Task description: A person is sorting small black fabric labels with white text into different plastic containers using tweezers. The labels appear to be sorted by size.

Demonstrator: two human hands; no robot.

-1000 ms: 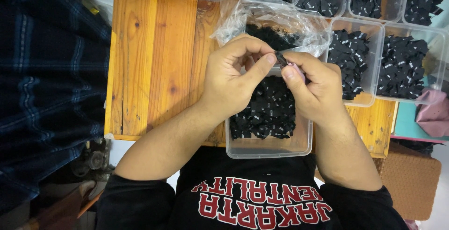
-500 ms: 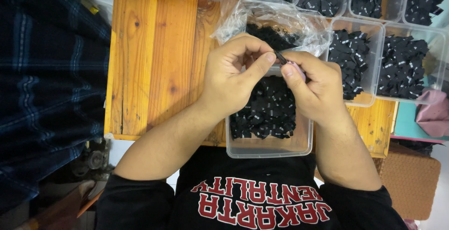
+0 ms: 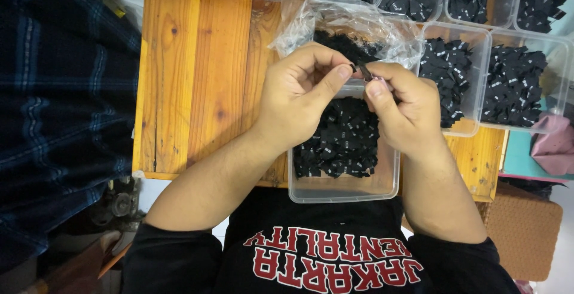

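On a wooden table (image 3: 197,78), clear bins (image 3: 344,189) of black labels (image 3: 344,141), plaid cloth (image 3: 60,102) alongside

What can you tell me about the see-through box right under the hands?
The clear plastic box is a shallow rectangular tub with rounded corners and a thin rim. It has no lid on. It sits flat at the near edge of the wooden table, right in front of the person. A heap of small black fabric labels with tiny white marks fills its far part; the near end shows bare bottom. Both hands hover above it, hiding part of it.
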